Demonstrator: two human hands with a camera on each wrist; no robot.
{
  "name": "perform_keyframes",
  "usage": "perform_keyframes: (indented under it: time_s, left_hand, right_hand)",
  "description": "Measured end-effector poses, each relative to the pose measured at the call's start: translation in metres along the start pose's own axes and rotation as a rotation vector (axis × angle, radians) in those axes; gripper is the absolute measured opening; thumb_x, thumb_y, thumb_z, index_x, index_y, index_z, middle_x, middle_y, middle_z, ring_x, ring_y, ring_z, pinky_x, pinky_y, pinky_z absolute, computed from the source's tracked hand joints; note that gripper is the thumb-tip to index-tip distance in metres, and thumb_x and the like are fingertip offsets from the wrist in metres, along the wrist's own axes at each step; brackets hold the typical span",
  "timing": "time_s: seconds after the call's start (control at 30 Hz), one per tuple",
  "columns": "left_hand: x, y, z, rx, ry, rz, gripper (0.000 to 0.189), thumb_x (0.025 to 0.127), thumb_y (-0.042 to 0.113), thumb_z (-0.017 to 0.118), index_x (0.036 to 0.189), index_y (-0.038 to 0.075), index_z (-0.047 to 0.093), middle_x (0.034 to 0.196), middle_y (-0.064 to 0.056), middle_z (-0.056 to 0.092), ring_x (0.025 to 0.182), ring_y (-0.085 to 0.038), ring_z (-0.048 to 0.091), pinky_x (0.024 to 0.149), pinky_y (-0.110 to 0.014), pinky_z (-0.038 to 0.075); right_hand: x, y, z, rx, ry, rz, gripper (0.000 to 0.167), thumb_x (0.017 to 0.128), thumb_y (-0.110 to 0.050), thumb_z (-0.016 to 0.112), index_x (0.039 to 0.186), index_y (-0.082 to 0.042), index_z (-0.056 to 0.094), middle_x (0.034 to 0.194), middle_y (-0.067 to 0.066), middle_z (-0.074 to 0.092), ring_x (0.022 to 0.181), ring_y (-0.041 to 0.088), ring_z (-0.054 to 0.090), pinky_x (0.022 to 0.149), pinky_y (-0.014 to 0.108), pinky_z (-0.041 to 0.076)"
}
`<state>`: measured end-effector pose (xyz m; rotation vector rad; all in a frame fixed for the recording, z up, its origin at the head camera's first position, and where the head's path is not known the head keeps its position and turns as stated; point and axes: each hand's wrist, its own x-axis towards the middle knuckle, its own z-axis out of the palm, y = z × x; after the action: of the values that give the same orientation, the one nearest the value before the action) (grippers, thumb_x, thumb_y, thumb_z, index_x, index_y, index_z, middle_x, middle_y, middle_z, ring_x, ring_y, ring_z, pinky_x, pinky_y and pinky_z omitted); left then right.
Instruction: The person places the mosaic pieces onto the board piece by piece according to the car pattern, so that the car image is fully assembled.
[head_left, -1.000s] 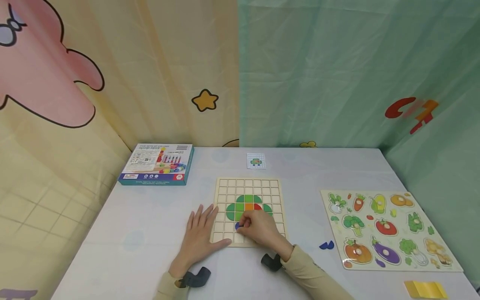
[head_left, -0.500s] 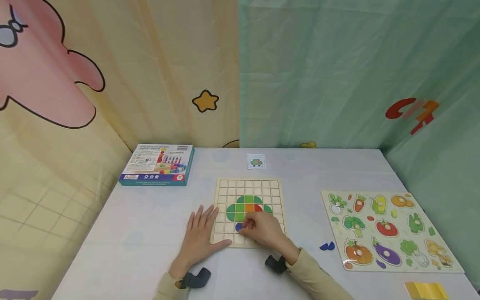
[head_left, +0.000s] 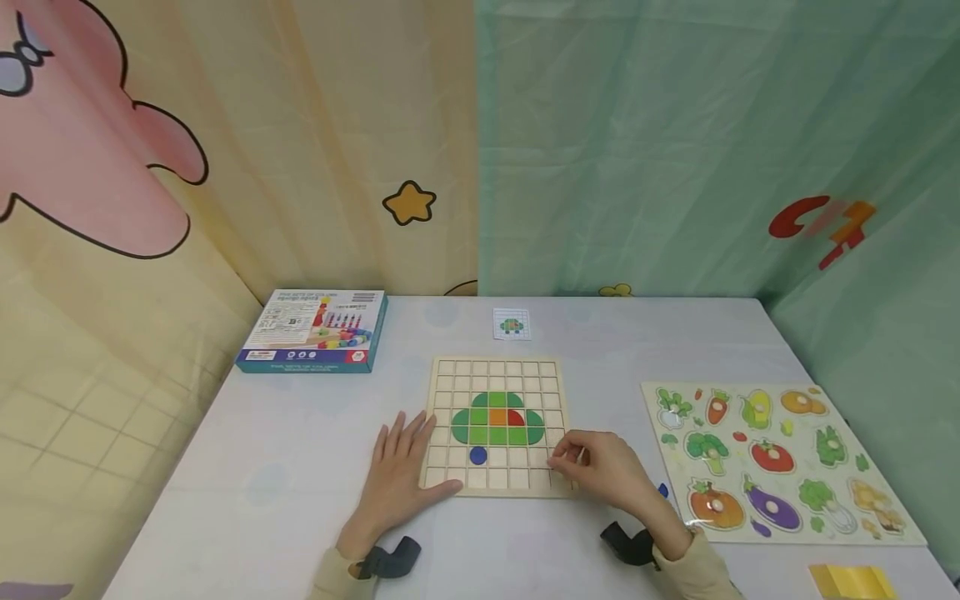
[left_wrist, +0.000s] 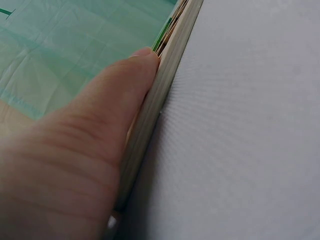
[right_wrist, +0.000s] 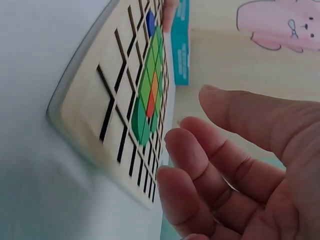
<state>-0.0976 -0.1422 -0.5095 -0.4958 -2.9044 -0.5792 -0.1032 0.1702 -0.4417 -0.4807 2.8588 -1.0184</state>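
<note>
A wooden grid board (head_left: pixel 540 379) lies mid-table, holding a cluster of green pieces (head_left: pixel 498 435) with an orange square (head_left: pixel 498 416) and a red piece (head_left: pixel 515 417). Below the cluster sits a blue disc (head_left: pixel 478 455) in one cell. My left hand (head_left: pixel 401 475) lies flat, fingers spread, its fingertips and thumb at the board's left and lower-left edge. Over the board's lower right side hovers my right hand (head_left: pixel 607 471); its fingers are loosely bent, and the right wrist view shows nothing between thumb and fingertips. Behind that hand, a blue piece (head_left: pixel 663 490) on the table is partly hidden.
A small pattern card (head_left: pixel 512 324) lies beyond the board. At the back left is a boxed toy set (head_left: pixel 311 333). On the right lies a vegetable puzzle board (head_left: pixel 678 467), with a yellow block (head_left: pixel 851 579) near the front edge.
My right hand has left the blue disc and moved right, uncovering the disc and more green pieces. It now partly covers the loose blue pieces. The left hand has stayed put.
</note>
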Motion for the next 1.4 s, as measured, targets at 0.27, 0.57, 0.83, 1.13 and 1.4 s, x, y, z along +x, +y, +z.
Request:
perform_keyframes:
  time_s: [0.27, 0.57, 0.83, 1.13, 1.4]
  left_hand:
    - [0.000, -0.001, 0.001, -0.001, 0.007, 0.003, 0.102, 0.075, 0.072, 0.059, 0.149, 0.008, 0.030, 0.153, -0.011, 0.027, 0.141, -0.036, 0.010, 0.112, -0.053, 0.002]
    - [0.000, -0.003, 0.000, 0.010, 0.013, 0.008, 0.102, 0.075, 0.072, 0.059, 0.149, 0.008, 0.031, 0.152, -0.011, 0.028, 0.141, -0.036, 0.011, 0.112, -0.053, 0.003]
    - [0.001, -0.001, -0.001, 0.002, 0.006, 0.007, 0.102, 0.075, 0.073, 0.057, 0.149, 0.008, 0.030, 0.153, -0.011, 0.027, 0.141, -0.036, 0.010, 0.112, -0.053, 0.002]
    - [0.000, -0.002, 0.001, 0.002, 0.009, 0.012, 0.102, 0.075, 0.073, 0.057, 0.149, 0.008, 0.030, 0.153, -0.010, 0.027, 0.141, -0.035, 0.010, 0.112, -0.051, 0.001]
    - [0.000, -0.002, 0.002, 0.005, 0.003, 0.006, 0.102, 0.075, 0.075, 0.056, 0.149, 0.009, 0.029, 0.153, -0.010, 0.026, 0.142, -0.035, 0.009, 0.112, -0.051, 0.000]
  right_hand:
    - [-0.031, 0.035, -0.039, -0.037, 0.063, 0.152, 0.012, 0.082, -0.030, 0.075, 0.083, -0.020, 0.069, 0.065, -0.011, 0.052, 0.053, 0.008, 0.045, 0.044, 0.024, 0.035]
    - [-0.055, 0.062, -0.060, -0.026, -0.010, 0.335, 0.016, 0.080, -0.020, 0.077, 0.092, -0.013, 0.069, 0.072, -0.003, 0.054, 0.057, 0.015, 0.048, 0.044, 0.025, 0.038]
    - [-0.058, 0.072, -0.054, 0.027, -0.103, 0.324, 0.019, 0.075, -0.013, 0.080, 0.089, -0.014, 0.067, 0.069, -0.003, 0.051, 0.042, 0.016, 0.046, 0.035, 0.027, 0.038]
    - [-0.056, 0.074, -0.050, -0.036, -0.100, 0.287, 0.017, 0.073, -0.012, 0.081, 0.082, -0.016, 0.066, 0.065, -0.005, 0.050, 0.039, 0.015, 0.046, 0.038, 0.026, 0.037]
    - [-0.050, 0.073, -0.046, -0.096, -0.082, 0.194, 0.017, 0.072, -0.016, 0.082, 0.076, -0.019, 0.065, 0.063, -0.009, 0.049, 0.054, 0.008, 0.045, 0.048, 0.024, 0.036]
